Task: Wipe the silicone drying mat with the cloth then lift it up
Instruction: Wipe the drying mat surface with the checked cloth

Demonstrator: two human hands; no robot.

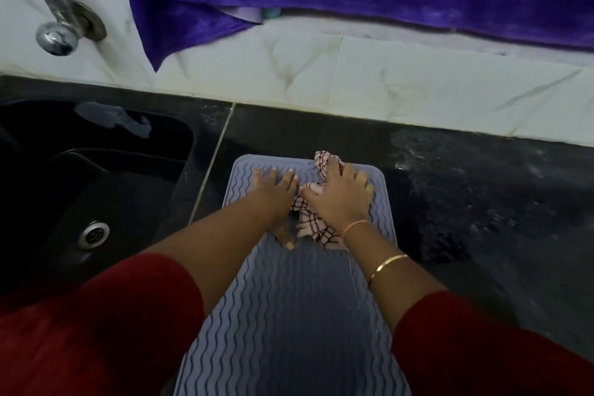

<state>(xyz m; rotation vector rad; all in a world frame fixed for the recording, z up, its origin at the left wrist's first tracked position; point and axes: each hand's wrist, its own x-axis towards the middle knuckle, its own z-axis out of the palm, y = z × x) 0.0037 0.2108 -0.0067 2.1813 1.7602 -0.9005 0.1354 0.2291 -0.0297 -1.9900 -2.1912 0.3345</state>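
Our right hand presses the checked cloth onto the silicone drying mat, fingers loosely curled over it. Our left hand lies flat, fingers spread, on the mat. Its long axis runs away from us.

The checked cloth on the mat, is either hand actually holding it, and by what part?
The right hand presses the bunched checked cloth onto the mat, covering its middle. The left hand lies flat on the mat beside it, holding nothing.

No text, label, brand, number or sign can be read anywhere in the head view.
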